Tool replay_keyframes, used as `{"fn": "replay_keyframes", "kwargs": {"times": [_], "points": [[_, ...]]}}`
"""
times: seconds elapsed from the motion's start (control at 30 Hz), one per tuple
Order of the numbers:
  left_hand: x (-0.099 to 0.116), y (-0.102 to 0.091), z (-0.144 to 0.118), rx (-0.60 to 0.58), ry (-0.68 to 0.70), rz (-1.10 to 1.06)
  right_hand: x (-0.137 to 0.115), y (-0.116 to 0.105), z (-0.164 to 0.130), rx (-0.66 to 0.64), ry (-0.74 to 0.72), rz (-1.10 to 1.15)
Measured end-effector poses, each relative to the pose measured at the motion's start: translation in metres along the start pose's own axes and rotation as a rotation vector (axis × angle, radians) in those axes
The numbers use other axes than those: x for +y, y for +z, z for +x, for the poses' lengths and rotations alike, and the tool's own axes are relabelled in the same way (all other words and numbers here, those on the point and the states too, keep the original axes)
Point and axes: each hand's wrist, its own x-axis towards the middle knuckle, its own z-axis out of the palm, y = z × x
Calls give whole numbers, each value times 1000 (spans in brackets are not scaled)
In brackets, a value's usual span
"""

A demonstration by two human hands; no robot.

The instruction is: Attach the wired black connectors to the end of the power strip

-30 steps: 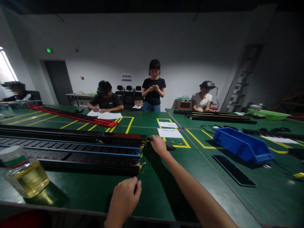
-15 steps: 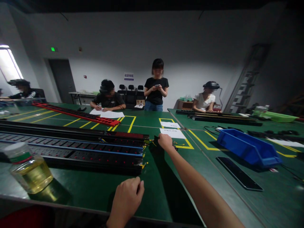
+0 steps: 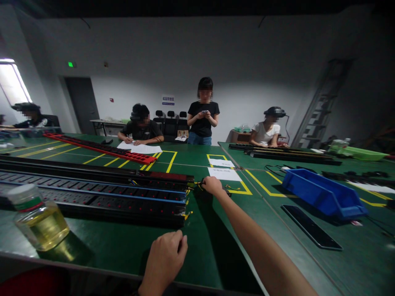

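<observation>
Green matting covered the workbench (image 3: 216,246). Long black power strips (image 3: 92,193) lay across it to my left. My right hand (image 3: 212,186) reached out to their near end and closed on the yellow wires (image 3: 197,184) there. My left hand (image 3: 165,259) rested clenched, holding nothing, near the bench edge.

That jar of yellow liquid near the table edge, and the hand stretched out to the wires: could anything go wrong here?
Possibly. The jar of yellow liquid stands close to the near edge of the table, beside the long black strips; a nudge might tip it. The right hand reaches far out to the loose wires at the strips' end, so a tug might shift them. The left hand rests closed on the table.
</observation>
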Motion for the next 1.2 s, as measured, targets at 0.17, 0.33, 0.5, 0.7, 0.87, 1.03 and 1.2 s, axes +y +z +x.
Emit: {"fn": "replay_keyframes", "kwargs": {"times": [0.17, 0.33, 0.5, 0.7, 0.87, 1.03, 1.2], "points": [[0, 1, -1, 14, 8, 12, 3, 1, 4, -15, -10, 9], [0, 0, -1, 20, 11, 1, -6, 1, -2, 16, 45, 21], [0, 1, -2, 4, 0, -2, -21, 2, -18, 91, -34, -59], [1, -2, -2, -19, -13, 5, -31, 1, -36, 163, -140, -72], [3, -5, -1, -32, -21, 9, -35, 4, -47, 212, -238, -24], [3, -3, -1, -29, -22, 9, -28, -1, -47, 244, -218, 237], [3, -3, -1, -40, -20, 13, 1, -21, -47, 180, -228, 376]]}}
